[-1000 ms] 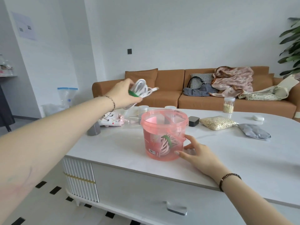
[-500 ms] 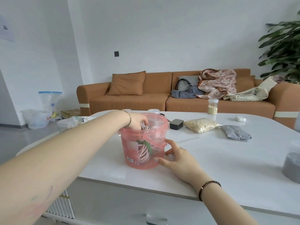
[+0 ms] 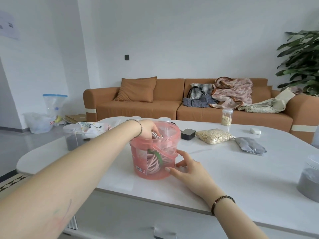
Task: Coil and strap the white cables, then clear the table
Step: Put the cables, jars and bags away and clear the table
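While the bucket (image 3: 138, 152) at centre frame is braced by the right hand (image 3: 189, 169), whose spread fingers are laid flat against its right wall, a coil of white cable (image 3: 155, 135) is gripped by the left hand (image 3: 148, 130) in the bucket's mouth. Directly below that grip lies a strapped coil (image 3: 152, 165), its green strap (image 3: 158, 156) slanted. A barcode label (image 3: 140, 169) is seen low on the wall; no writing can be read.
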A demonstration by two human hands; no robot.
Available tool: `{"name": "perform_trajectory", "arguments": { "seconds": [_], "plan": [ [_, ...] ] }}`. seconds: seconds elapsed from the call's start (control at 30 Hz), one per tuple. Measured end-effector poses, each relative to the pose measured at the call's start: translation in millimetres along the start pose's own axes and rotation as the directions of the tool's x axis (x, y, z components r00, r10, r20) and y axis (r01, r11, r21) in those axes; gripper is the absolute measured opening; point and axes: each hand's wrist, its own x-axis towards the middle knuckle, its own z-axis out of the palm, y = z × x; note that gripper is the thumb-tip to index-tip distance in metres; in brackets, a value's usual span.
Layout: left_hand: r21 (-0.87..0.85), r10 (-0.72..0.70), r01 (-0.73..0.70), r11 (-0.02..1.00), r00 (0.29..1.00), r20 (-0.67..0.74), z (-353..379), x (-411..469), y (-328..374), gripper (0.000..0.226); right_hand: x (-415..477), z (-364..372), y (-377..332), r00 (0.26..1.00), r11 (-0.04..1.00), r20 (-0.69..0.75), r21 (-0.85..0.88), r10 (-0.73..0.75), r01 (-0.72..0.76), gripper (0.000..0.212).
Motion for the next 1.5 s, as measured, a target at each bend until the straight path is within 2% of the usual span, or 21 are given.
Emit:
{"name": "perform_trajectory", "arguments": {
  "seconds": [0.1, 0.17, 0.23, 0.3, 0.4, 0.47, 0.53, 0.6, 0.67, 0.73, 0.77, 0.8, 0.83, 0.97, 1.07, 1.13, 1.23, 1.3, 1.37, 1.43, 1.5],
  "plan": [
    [-0.104, 0.005, -0.016, 0.994, 0.995, -0.099, 1.7, -8.0, 1.9, 0.04, -5.0, -1.8, -4.5, 1.0, 1.0, 0.001, -0.017, 0.016, -0.016, 0.08],
    [-0.233, -0.009, -0.06, 0.971, 0.958, -0.285, 0.4, -18.4, 3.5, 0.031, -10.7, -2.2, -8.5, 1.0, 0.994, 0.003, -0.104, 0.021, -0.02, 0.083],
    [-0.27, -0.062, -0.09, 0.959, 0.86, -0.506, -0.9, -30.8, 5.6, 0.02, -15.2, -0.6, -11.5, 1.0, 0.963, 0.014, -0.268, 0.027, -0.022, 0.095],
    [-0.343, -0.114, -0.155, 0.927, 0.753, -0.648, 1.8, -43.0, 3.6, 0.02, -20.7, 1.9, -14.3, 0.998, 0.928, -0.012, -0.368, 0.058, -0.058, 0.104],
    [-0.496, -0.204, -0.287, 0.819, 0.663, -0.721, 11.2, -56.7, 2.8, 0.027, -27.8, 2.1, -15.6, 0.997, 0.898, -0.036, -0.431, 0.075, -0.083, 0.094],
    [-0.521, -0.242, -0.355, 0.776, 0.596, -0.766, 18.8, -65.7, 0.7, 0.032, -31.8, 3.8, -19.7, 0.997, 0.891, -0.054, -0.449, 0.051, -0.07, 0.085],
    [-0.505, -0.24, -0.397, 0.766, 0.552, -0.798, 30.9, -72.0, -3.6, 0.03, -32.0, 6.1, -22.2, 0.996, 0.887, -0.079, -0.454, 0.051, -0.082, 0.073],
    [-0.477, -0.199, -0.418, 0.773, 0.555, -0.808, 47.8, -81.4, -7.4, 0.028, -32.1, 6.9, -23.5, 0.99, 0.88, -0.122, -0.46, 0.069, -0.118, 0.051],
    [-0.399, -0.145, -0.383, 0.833, 0.544, -0.826, 64.6, -91.9, -9.3, 0.025, -33.0, 5.3, -24.1, 0.98, 0.857, -0.19, -0.493, 0.062, -0.15, 0.03],
    [-0.156, -0.042, -0.252, 0.955, 0.406, -0.913, 78.4, -115.6, -13.7, 0.016, -41.2, 6.3, -33.8, 0.981, 0.816, -0.191, -0.56, 0.043, -0.145, 0.024],
    [-0.03, 0.038, -0.193, 0.981, 0.339, -0.94, 77.4, -126.5, -16.5, 0.012, -41.5, 4.3, -40.9, 0.985, 0.786, -0.161, -0.601, 0.054, -0.141, 0.026],
    [0.072, 0.123, -0.173, 0.982, 0.31, -0.943, 80.1, -138.7, -16.1, 0.01, -51.7, 5.3, -43.4, 0.99, 0.762, -0.12, -0.633, 0.078, -0.137, 0.028],
    [0.138, 0.184, -0.162, 0.977, 0.314, -0.931, 71.9, -148.0, -21.4, 0.01, -46.1, 2.0, -53.9, 0.995, 0.721, -0.057, -0.686, 0.083, -0.099, 0.029],
    [0.31, 0.429, -0.297, 0.903, 0.587, -0.687, 57.4, -185.5, -33.5, 0.014, -62.5, 6.6, -69.9, 0.99, 0.678, 0.022, -0.731, 0.142, -0.081, 0.027],
    [0.624, 0.584, -0.218, 0.751, 0.662, -0.471, 38.7, -216.8, -53.6, 0.015, -74.1, 25.2, -78.6, 0.989, 0.681, -0.003, -0.725, 0.145, -0.103, 0.027],
    [0.74, 0.56, -0.141, 0.658, 0.749, -0.355, 27.5, -239.0, -61.9, 0.016, -83.4, 45.1, -80.6, 0.976, 0.64, -0.005, -0.754, 0.217, -0.146, 0.044],
    [0.729, 0.327, -0.041, 0.684, 0.91, -0.256, 30.3, -252.3, -58.9, 0.019, -97.6, 69.9, -88.1, 0.965, 0.597, 0.003, -0.786, 0.262, -0.16, 0.071],
    [0.62, 0.165, -0.025, 0.784, 0.971, -0.17, 46.0, -249.0, -56.3, 0.021, -106.2, 79.7, -96.4, 0.99, 0.61, 0.011, -0.789, 0.141, -0.078, 0.069],
    [0.45, 0.104, -0.063, 0.891, 0.992, -0.066, 72.7, -236.7, -56.6, 0.022, -116.2, 85.3, -101.0, 0.993, 0.683, 0.008, -0.726, -0.114, 0.084, 0.052],
    [0.311, 0.106, -0.099, 0.945, 0.994, -0.005, 105.7, -224.9, -55.6, 0.022, -129.4, 93.6, -98.8, 0.914, 0.674, 0.026, -0.667, -0.406, 0.318, 0.03],
    [0.169, 0.139, -0.141, 0.976, 0.99, 0.023, 145.5, -212.5, -50.4, 0.022, -141.9, 106.0, -86.5, 0.819, 0.584, 0.082, -0.66, -0.569, 0.472, 0.019]
  ]
}}
